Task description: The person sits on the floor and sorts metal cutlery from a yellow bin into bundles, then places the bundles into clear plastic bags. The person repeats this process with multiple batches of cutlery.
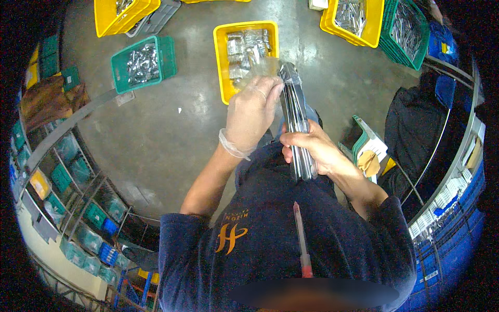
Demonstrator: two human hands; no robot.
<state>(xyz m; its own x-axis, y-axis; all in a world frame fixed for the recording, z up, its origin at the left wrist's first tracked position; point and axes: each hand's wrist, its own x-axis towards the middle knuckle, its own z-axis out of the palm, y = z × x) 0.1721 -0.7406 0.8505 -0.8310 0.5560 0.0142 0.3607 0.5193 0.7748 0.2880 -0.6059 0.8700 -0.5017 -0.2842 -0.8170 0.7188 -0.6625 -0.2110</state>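
My bare right hand [308,142] grips a long bundle of metal cutlery [298,121] in front of my body, its far end covered in clear plastic film. Beside that end is my left hand [255,101], in a thin translucent glove, with its fingertips pinched together; a thin clear film shows just past them, and whether they hold it I cannot tell. Beyond the hands stands a yellow crate [219,58] holding clear-wrapped bundles of cutlery [249,43]. A pen with a red end [302,238] lies against my dark shirt.
A green crate [167,58] of loose metal pieces stands at the left. More yellow crates [325,23] and stacked green crates [423,46] of cutlery are at the upper right. Racks with green bins [62,179] line the left; black cloth [405,121] hangs at the right.
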